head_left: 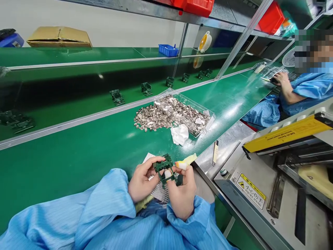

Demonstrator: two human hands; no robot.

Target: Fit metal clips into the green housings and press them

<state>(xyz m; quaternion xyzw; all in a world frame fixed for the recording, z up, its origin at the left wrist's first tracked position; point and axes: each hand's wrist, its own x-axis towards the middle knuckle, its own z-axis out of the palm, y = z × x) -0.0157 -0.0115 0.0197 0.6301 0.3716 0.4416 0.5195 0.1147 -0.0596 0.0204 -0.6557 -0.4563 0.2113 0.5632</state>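
A green circuit board frame (164, 169) with openings in it is held over my lap, at the edge of the green table. My left hand (143, 178) grips its left side between thumb and fingers. On the opposite side my right hand (183, 191) pinches the lower right part. White and yellow wrappings (186, 162) cover fingertips of the right hand. Beneath the board lies a sheet of small silvery pieces in rows (160, 193), partly hidden by my hands. Past the hands are a crumpled white tissue (179, 134) and a heap of small metal pieces (152, 118).
A clear plastic tray (208, 127) holds more metal pieces. Several circuit boards stand along the green belt (85, 93) behind. A cutter knife (215, 152) lies on the metal ledge, by a machine with a warning label (251, 191). A co-worker (309, 86) sits at the right.
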